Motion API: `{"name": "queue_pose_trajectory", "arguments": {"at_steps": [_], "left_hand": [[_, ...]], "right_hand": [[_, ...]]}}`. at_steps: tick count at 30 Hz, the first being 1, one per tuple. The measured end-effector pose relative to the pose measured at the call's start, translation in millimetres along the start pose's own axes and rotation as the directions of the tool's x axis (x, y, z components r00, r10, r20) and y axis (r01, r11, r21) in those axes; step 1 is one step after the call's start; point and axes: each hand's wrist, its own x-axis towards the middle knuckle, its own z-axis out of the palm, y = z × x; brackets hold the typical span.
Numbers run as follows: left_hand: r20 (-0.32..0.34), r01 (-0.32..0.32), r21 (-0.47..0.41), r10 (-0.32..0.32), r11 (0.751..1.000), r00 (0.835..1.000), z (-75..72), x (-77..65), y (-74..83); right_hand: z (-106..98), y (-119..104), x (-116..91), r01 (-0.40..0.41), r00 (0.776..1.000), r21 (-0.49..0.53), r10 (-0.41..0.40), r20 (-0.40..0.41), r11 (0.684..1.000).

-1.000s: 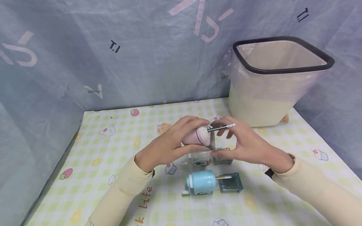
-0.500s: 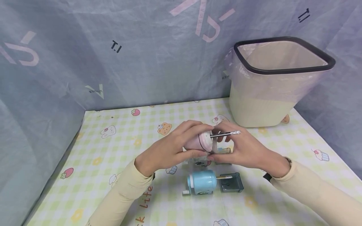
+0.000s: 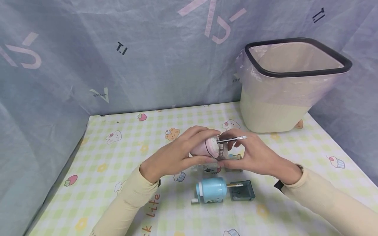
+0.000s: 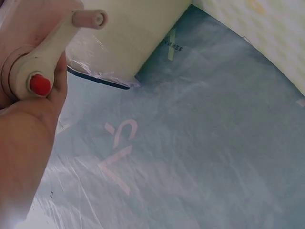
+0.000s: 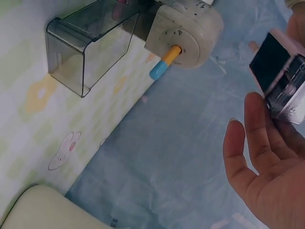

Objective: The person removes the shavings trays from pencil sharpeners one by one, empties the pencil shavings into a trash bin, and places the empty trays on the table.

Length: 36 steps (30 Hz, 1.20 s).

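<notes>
My left hand (image 3: 174,152) grips a pink crank pencil sharpener (image 3: 203,148), raised over the table and tilted. Its crank (image 4: 52,47) with a red centre shows in the left wrist view. A dark pencil (image 3: 231,139) with a silvery end sticks out of its front. At the sharpener's right end, my right hand (image 3: 254,155) pinches a clear shavings drawer (image 5: 291,93) between thumb and fingers. In the right wrist view the drawer stands at the pink body's dark side, two fingers spread apart below it.
A blue crank sharpener (image 3: 213,190) with a pencil lies in front, its dark clear drawer (image 3: 242,190) beside it. A white sharpener (image 5: 190,36) holds a yellow-and-blue pencil (image 5: 165,63), near another clear drawer (image 5: 90,52). A lined bin (image 3: 271,108) stands back right.
Both hands and the pink sharpener have dipped slightly toward the table. The right hand has come in closer at the sharpener's end, and more of the clear drawer now shows.
</notes>
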Motion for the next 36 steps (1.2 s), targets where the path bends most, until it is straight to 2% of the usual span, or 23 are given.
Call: {"name": "queue_pose_trajectory", "arguments": {"at_steps": [6,13,24,31,36], "left_hand": [[-0.023,0.054,0.034,-0.053,0.998,0.998,-5.8,-9.2,-7.0],[-0.045,0.066,0.078,-0.063,0.995,0.997,-10.9,-12.6,-9.4],[-0.053,0.095,0.077,-0.091,0.993,0.994,-14.2,-13.6,-14.1],[-0.07,0.162,0.049,-0.159,0.986,0.985,-14.7,-10.9,-23.9],[-0.058,0.221,0.038,-0.219,0.974,0.974,-9.5,-7.6,-32.6]], "right_hand": [[-8.8,7.5,-4.7,-0.021,0.999,-0.048,0.019,-0.039,0.999],[-10.7,11.5,-8.0,-0.009,0.998,-0.036,0.007,-0.068,0.999],[-13.2,12.2,-11.5,-0.031,0.996,-0.031,0.028,-0.079,0.999],[-20.2,13.8,-17.3,-0.073,0.992,-0.03,0.069,-0.101,0.997],[-23.9,16.5,-20.5,-0.086,0.987,-0.023,0.082,-0.136,0.996]]}}
